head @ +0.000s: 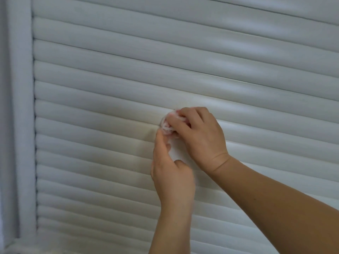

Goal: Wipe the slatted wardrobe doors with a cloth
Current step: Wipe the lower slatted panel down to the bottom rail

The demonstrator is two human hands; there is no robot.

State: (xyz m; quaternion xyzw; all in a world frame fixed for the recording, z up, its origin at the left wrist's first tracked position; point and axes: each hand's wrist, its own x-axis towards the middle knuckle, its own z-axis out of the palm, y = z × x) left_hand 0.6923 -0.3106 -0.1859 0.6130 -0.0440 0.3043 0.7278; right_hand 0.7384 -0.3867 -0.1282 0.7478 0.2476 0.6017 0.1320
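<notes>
A white slatted wardrobe door (110, 79) fills the view, its horizontal slats running across. A small bunched cloth (167, 125), white with pink marks, is pressed against a slat near the middle. My right hand (200, 138) grips the cloth from the right, fingers curled over it. My left hand (170, 167) reaches up from below, its thumb and fingers pinching the cloth's lower edge. Most of the cloth is hidden under both hands.
The door's white vertical frame (22, 107) runs down the left side, with a bottom rail (55, 244) at the lower left. Slats continue above, below and to the right of my hands.
</notes>
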